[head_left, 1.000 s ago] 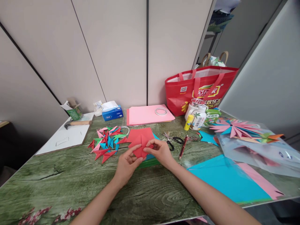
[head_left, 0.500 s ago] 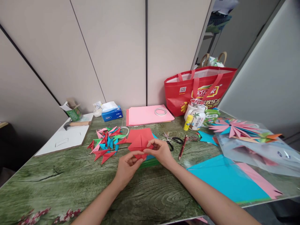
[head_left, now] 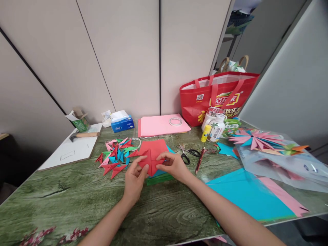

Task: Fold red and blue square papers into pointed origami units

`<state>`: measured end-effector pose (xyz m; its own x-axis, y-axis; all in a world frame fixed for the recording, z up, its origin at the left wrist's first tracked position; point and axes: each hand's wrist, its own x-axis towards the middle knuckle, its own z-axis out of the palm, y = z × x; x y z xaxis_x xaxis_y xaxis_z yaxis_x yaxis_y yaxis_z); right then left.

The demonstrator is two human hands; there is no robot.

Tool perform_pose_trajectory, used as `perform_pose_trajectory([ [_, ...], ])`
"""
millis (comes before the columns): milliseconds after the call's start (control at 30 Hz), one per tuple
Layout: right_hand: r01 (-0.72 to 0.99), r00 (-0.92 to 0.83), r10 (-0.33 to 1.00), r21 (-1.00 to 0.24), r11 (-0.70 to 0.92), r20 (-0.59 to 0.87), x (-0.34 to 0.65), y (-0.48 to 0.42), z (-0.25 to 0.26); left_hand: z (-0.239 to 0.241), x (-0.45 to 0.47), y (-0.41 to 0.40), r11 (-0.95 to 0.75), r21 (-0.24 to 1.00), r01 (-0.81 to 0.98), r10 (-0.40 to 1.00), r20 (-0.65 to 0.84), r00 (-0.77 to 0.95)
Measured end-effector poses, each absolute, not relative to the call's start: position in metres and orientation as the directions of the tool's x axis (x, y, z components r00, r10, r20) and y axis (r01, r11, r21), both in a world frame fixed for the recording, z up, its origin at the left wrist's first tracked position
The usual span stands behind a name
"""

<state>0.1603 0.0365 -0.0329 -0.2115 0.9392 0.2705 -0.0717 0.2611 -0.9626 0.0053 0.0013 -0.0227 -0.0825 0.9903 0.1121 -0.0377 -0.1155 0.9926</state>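
1. Green wood-grain table (head_left: 77, 198) fills the head view, pale wall panels behind it, paper craft scattered across the top.
2. Centre of the table: a red paper sheet (head_left: 153, 152), partly folded, lies on top of blue and green sheets.
3. Left hand (head_left: 134, 179) is at the sheet's near left edge, thumb and fingers closed on the red paper's folded point.
4. Right hand (head_left: 174, 165) comes in from the other side, fingertips pinched on the same red fold, and the two hands nearly meet over the paper's near tip.
5. Just left of the hands, a heap of folded paper points (head_left: 116, 155) in red, blue, pink and green, lying flat on the table.
6. To the right of the right hand, scissors (head_left: 189, 153) and a red pen (head_left: 200, 160) sit side by side, close but not touching the hand.
7. Further back, a pink paper stack (head_left: 161, 125) with a tape ring (head_left: 175, 121) resting on it.
8. Back left, a blue tissue box (head_left: 122, 123), and a hammer (head_left: 83, 135) lying on a white board (head_left: 69, 152).
9. Back right, a red shopping bag (head_left: 217, 95) stands against the wall, a yellow glue stick (head_left: 205, 133) and a white bottle (head_left: 217, 129) in front of it.
10. Far right, a pink paper star (head_left: 256, 138) rests on a clear plastic bag, with a large blue sheet (head_left: 248, 194) nearer the table edge.
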Motion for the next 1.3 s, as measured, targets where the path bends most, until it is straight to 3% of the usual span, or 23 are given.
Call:
perform_pose_trajectory([
  [433, -0.146, -0.229, 0.947, -0.97, 0.196, 0.226, 0.161, 0.039, -0.034, -0.019, 0.006, -0.001, -0.239, 0.97, -0.043, 0.961, 0.23, -0.154],
  [633, -0.073, -0.238, 0.939, -0.969, 0.237, 0.247, 0.163, 0.037, -0.03, -0.013, 0.006, 0.002, -0.14, 0.987, -0.077, 0.989, 0.135, -0.061],
  [800, -0.023, -0.225, 0.941, -0.967, 0.255, 0.254, 0.161, 0.034, -0.029, -0.016, 0.006, 0.002, -0.043, 0.998, -0.052, 0.993, 0.037, -0.112],
  [1300, -0.076, -0.211, 0.953, -0.976, 0.206, 0.218, 0.155, 0.032, -0.032, -0.025, 0.005, 0.004, -0.042, 0.995, -0.095, 0.978, 0.022, -0.206],
])
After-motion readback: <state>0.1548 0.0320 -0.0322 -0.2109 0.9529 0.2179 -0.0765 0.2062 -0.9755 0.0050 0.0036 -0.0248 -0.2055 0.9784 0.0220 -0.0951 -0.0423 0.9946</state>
